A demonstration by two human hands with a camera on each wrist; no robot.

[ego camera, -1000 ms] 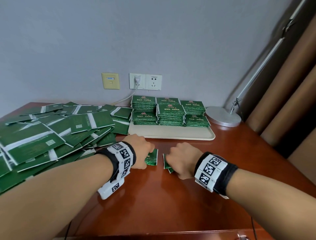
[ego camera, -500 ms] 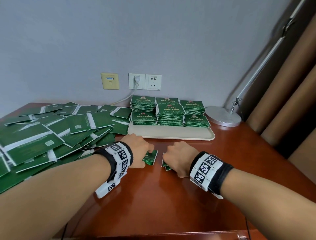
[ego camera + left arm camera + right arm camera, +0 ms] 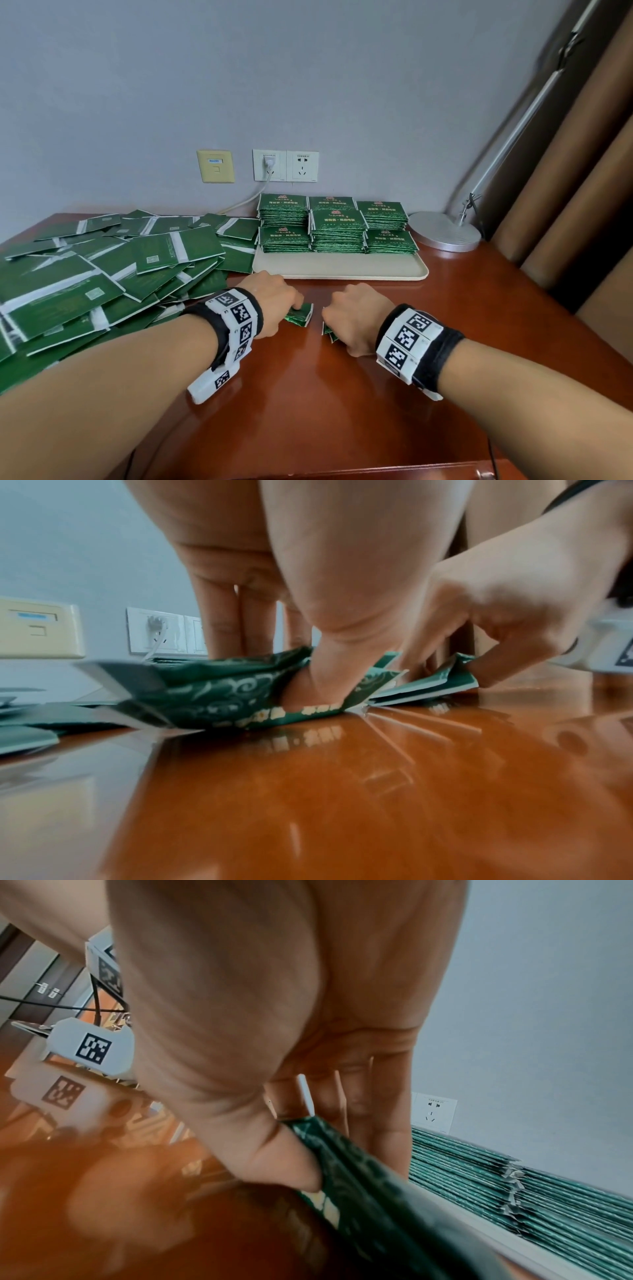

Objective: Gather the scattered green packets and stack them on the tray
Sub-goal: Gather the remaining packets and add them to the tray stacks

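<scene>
From the head view, our left hand (image 3: 274,301) and right hand (image 3: 356,318) pinch a bundle of green packets (image 3: 301,313) on the table (image 3: 342,394), short of the tray (image 3: 342,269), hardly moved since earlier. Left wrist: thumb (image 3: 318,653) presses the bundle. Right wrist: thumb (image 3: 274,1156) clamps it.

Soft daylight, glossy glare, blurred wrist-views.
</scene>
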